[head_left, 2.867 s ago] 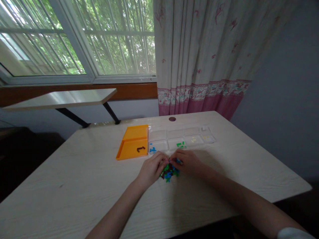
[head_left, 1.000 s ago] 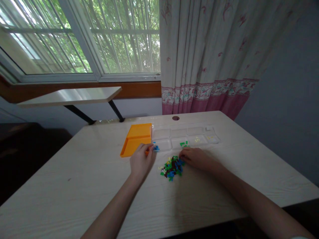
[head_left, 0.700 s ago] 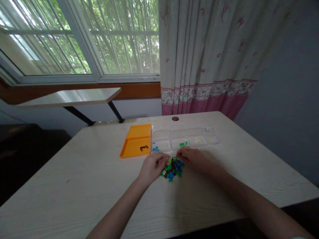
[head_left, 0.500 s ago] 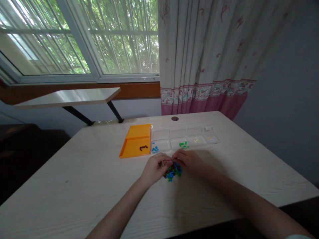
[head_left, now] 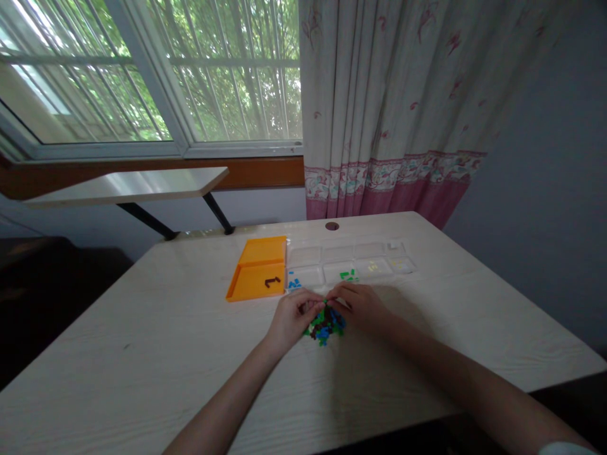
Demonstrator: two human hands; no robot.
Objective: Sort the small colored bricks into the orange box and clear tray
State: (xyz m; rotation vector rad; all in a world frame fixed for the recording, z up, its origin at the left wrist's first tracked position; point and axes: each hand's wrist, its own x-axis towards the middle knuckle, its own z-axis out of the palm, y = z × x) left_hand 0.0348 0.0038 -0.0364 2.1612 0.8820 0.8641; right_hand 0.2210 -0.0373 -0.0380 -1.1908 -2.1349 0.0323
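Note:
Small plastic pieces in green, blue, dark brown and a pale colour form a pile [head_left: 327,328] on the table, right below my hands. My left hand [head_left: 293,316] is closed in a pinch at the pile's upper left. Opposite it, my right hand [head_left: 363,306] pinches too, its fingertips meeting those of the left. Between the fingertips a tiny green piece [head_left: 325,303] shows; its exact shape is too small to make out.
Behind my hands lies an open orange case [head_left: 253,287] with dark brown pieces [head_left: 272,282] inside. Beside it are clear compartment trays [head_left: 308,276] holding blue pieces [head_left: 294,284], green pieces [head_left: 349,275] and yellow pieces [head_left: 374,266]. A raised shelf [head_left: 142,184] stands at the back left.
My left thumb and fingers have shifted slightly up and left, uncovering more of the pile. A green piece now shows between the fingertips. The trays and case look the same.

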